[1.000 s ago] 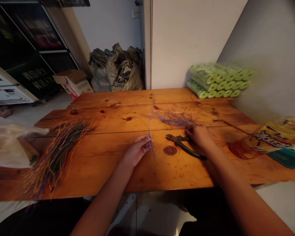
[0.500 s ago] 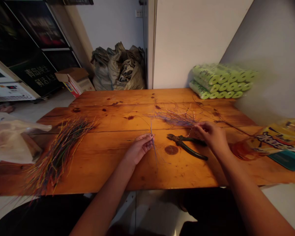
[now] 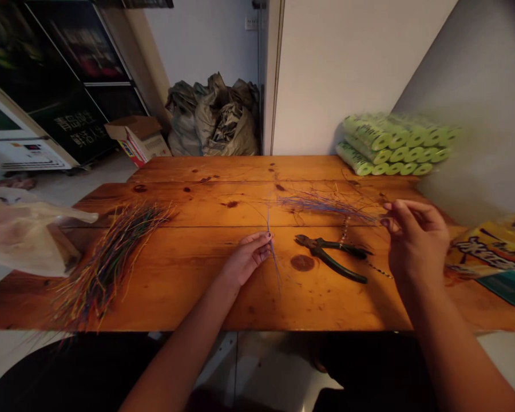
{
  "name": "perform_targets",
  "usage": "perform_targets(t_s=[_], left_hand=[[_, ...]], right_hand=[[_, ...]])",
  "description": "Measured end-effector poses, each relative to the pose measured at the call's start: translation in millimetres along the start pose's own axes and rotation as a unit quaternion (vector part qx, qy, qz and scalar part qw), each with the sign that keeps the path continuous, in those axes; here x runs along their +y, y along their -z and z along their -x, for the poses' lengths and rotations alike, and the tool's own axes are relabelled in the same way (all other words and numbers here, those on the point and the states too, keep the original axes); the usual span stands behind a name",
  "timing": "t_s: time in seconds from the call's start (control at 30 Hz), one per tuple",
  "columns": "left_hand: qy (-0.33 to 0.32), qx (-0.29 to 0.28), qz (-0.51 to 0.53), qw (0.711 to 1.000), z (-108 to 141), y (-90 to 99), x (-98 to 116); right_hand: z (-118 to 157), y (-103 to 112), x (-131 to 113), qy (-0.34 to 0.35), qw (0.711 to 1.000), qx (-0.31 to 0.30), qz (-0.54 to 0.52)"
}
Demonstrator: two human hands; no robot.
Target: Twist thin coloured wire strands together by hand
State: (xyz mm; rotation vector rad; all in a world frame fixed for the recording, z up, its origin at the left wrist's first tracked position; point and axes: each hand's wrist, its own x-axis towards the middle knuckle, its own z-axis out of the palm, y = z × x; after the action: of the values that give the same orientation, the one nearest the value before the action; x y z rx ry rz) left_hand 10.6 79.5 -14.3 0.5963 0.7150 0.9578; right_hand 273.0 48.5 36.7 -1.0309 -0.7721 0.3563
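Near the middle of the wooden table, my left hand pinches a few thin purple wires, which stick out above and below the fingers. My right hand is raised at the right, fingers pinched together at the right end of a loose bundle of blue-purple wires; whether it grips one strand is too small to tell. Between the hands lie pliers with dark green handles, jaws to the left. A black-and-white speckled strand shows by the handles.
A large bundle of multicoloured wires lies at the left, beside a plastic bag. Green rolls are stacked at the back right. A yellow-labelled bottle and a teal object sit at the right edge of the wooden table.
My right hand has moved right and slightly up, away from the pliers, and the blue-purple bundle now reaches further right. My left hand keeps its pinch. The view has shifted slightly.
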Motion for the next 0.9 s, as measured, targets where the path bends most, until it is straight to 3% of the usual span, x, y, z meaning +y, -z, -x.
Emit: perform_targets(t_s=[0.13,0.23,0.37,0.47,0.67,0.9], left_hand=[[-0.002,-0.017,-0.011,1.000,-1,-0.3,-2],[0.007,-0.034,-0.030,0.999,-1,-0.1,-4],[0.030,-0.065,-0.047,0.996,1,1.0,-6],[0.050,-0.098,-0.065,0.992,2,2.7,-6],[0.060,-0.142,-0.064,0.986,3,4.8,-8],[0.113,-0.160,-0.048,0.980,5,4.3,-7]], right_hand=[[21,-11,-13,0.130,0.990,-0.012,0.061],[43,-20,-14,0.194,0.964,-0.093,0.155],[70,-30,-6,0.318,0.859,-0.324,0.237],[81,-34,-2,0.375,0.797,-0.417,0.225],[90,-36,-6,0.436,0.728,-0.484,0.214],[97,-37,-6,0.471,0.703,-0.478,0.236]])
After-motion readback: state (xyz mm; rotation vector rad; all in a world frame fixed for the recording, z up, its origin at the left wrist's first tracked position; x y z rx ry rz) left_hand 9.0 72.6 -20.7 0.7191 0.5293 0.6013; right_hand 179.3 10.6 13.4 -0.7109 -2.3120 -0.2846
